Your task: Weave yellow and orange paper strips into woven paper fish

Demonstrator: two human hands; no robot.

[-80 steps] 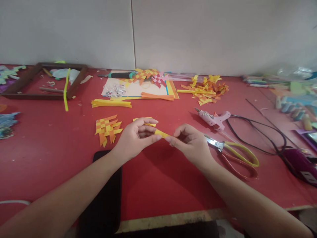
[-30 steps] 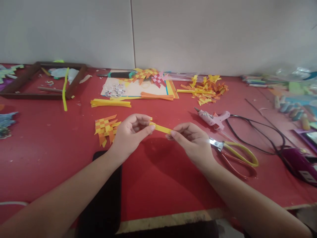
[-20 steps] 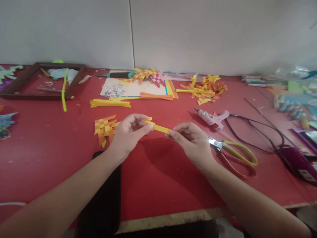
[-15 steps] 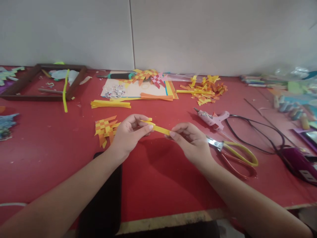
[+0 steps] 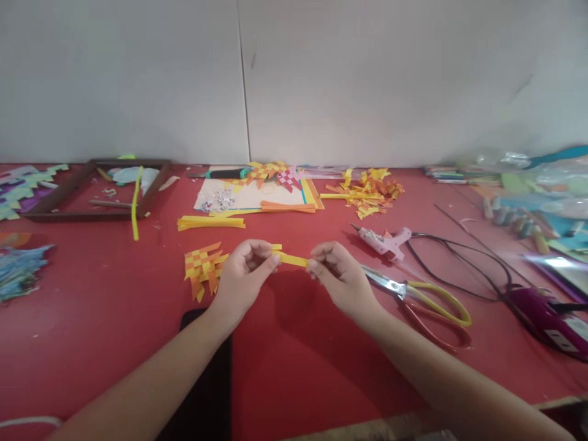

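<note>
- the pale marks on the maroon device [image 5: 549, 318] at the far right are too blurred to read.
- something dark with a bright glare [image 5: 560, 263] lies just beyond it; any print there is lost in the shine.
- compared with the earliest frame, the thumbs are farther apart, and a longer stretch of the yellow strip [image 5: 294, 260] shows between them.
- compared with half a second ago, the view is tilted up: more wall shows, the things on the red table [image 5: 294, 380] sit lower, and the strip looks a little more level.
- more of the blades of the scissors [image 5: 395, 288] now shows beside the right wrist.
- the left hand [image 5: 248, 269] pinches one end of the strip between thumb and fingers; the right hand [image 5: 342, 275] pinches the other end.
- the strip is above the middle of the table, slightly lower at its right end.
- another yellow end [image 5: 276, 247] shows above the left fingertips; i cannot tell whether it is held.
- a woven yellow-and-orange piece [image 5: 199, 266] lies just left of the left hand.
- a bundle of yellow strips [image 5: 211, 223] lies behind that piece.
- a pink glue gun [image 5: 383, 243] rests behind the scissors.
</note>
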